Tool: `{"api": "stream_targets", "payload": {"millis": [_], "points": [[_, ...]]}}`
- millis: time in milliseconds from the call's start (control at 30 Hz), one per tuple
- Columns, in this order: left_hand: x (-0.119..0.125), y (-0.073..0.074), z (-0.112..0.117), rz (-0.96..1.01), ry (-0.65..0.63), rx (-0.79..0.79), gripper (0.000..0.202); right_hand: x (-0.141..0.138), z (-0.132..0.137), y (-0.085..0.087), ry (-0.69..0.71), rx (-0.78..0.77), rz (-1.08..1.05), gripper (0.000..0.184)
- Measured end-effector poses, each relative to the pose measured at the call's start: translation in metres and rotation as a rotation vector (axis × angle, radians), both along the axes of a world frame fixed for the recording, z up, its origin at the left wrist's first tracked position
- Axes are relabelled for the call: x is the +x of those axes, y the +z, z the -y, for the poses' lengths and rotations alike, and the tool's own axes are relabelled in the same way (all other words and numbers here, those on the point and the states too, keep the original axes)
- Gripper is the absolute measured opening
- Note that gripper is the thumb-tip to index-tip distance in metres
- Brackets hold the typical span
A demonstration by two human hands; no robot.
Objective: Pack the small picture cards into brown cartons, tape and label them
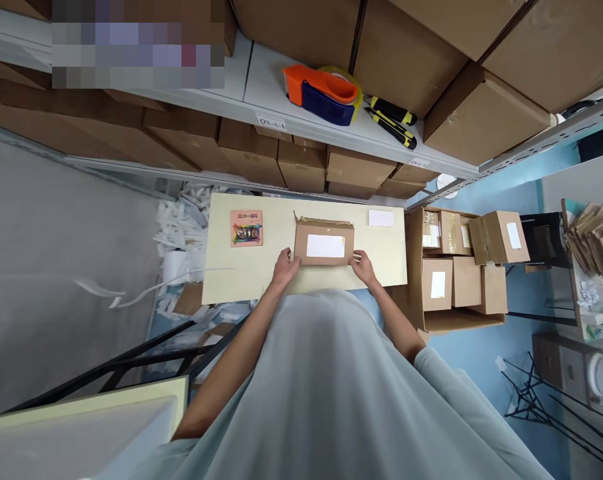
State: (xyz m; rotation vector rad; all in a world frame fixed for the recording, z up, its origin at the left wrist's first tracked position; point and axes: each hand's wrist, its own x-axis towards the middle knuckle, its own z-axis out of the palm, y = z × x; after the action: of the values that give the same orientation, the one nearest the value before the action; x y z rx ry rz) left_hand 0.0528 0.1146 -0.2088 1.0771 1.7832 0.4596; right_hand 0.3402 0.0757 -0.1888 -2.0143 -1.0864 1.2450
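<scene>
A small brown cardboard box (325,229) lies on the cream table (281,283), with a white label (325,246) on its upward face. Its far edge looks ragged, with a bit of flap sticking up at the far left corner. My left hand (285,268) grips the near left corner of the box, fingers along its side. At the near right corner, my right hand (363,268) holds the box between thumb and fingers. Left of the box lies a pink square packet (246,229) with a colourful print. A white slip (381,218) lies at the far right of the table.
Beside the table's right end stands a large open carton (461,321) of several boxes. The shelf (266,87) above the far edge bears an orange and blue tape dispenser (324,93), cutters (390,123) and cartons. Paper scraps (174,220) heap up on the left.
</scene>
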Motion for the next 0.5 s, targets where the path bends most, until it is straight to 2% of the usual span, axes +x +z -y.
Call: {"api": "stream_targets", "payload": {"millis": [100,267,400,500], "points": [[0.001,0.002,-0.017,0.029,0.056,-0.003,0.067,0.007,-0.019,0.0,-0.028,0.007,0.022,0.04],[0.006,0.013,-0.041,0.16,0.122,0.034,0.06,0.006,-0.046,0.004,-0.029,0.02,0.023,0.037],[0.008,0.025,-0.043,0.168,0.125,0.06,0.057,-0.001,-0.048,0.018,-0.012,0.046,0.002,0.042],[0.009,0.037,-0.045,0.191,0.141,0.188,0.052,-0.004,-0.049,0.033,-0.044,0.102,-0.019,0.052]]}}
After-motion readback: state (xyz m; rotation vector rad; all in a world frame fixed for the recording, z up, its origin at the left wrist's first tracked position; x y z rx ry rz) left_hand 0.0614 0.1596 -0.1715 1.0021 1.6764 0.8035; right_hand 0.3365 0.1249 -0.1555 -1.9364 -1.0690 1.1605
